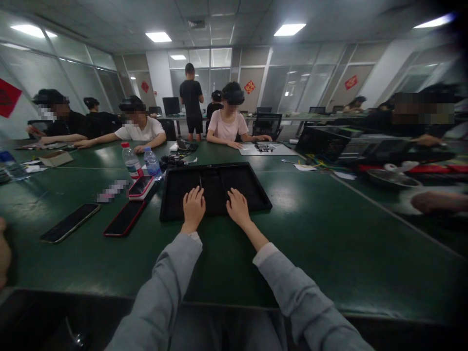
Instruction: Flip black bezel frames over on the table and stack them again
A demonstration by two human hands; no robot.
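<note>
A black rectangular frame, like a monitor casing (175, 195), lies flat on the green table in front of me, its shallow inside facing up. My left hand (194, 207) rests palm down over its near left part, fingers loosely stretched forward beside a thin upright line. On the other side, my right hand (238, 205) reaches over the near edge with fingers spread, the fingertips close to a second thin line inside. Neither hand visibly holds anything. Whether the fingertips press on the inner surface cannot be made out.
Left of the casing lie a red-edged phone (124, 218), another phone (71, 223) and a white-and-red box (141, 187). Two water bottles (152, 163) stand behind them, near black cables (173, 160). Across the table a person (227, 124) sits at a white sheet (268, 149). A metal bowl (393, 179) is at right.
</note>
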